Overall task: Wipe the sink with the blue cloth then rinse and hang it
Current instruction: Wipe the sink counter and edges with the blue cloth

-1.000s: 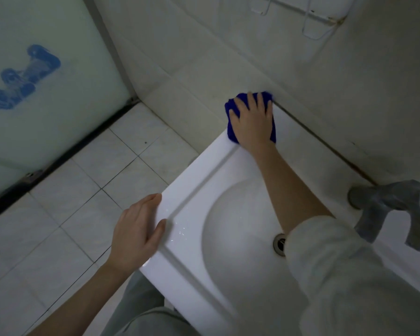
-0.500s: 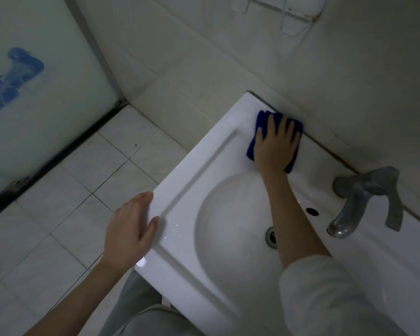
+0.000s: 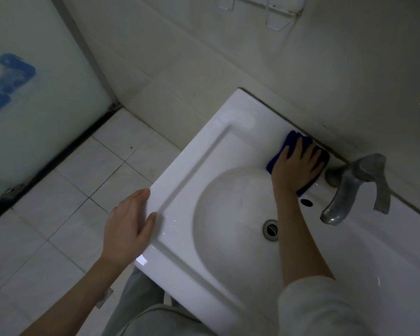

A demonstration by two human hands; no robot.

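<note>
White sink (image 3: 180,166) set against the tiled wall, with a grey tap (image 3: 354,187) on its back ledge. Your left hand (image 3: 129,226) rests on the sink's left rim, fingers straight, gripping nothing. Your right hand (image 3: 298,163) lies flat, fingers spread, pressing the blue cloth (image 3: 292,139) onto the back ledge, just beside the tap's base. Drain (image 3: 270,229) at the bowl's bottom.

Home bathroom, small. White ceramic sink (image 3: 192,166) with drain (image 3: 270,229) between the hands, metal faucet (image 3: 347,190) just right of the right hand (image 3: 298,163). Tiled floor (image 3: 83,190) left of the left hand (image 3: 129,224), frosted glass door (image 3: 46,105) beyond it. Tiled wall (image 3: 180,57) behind both hands.
</note>
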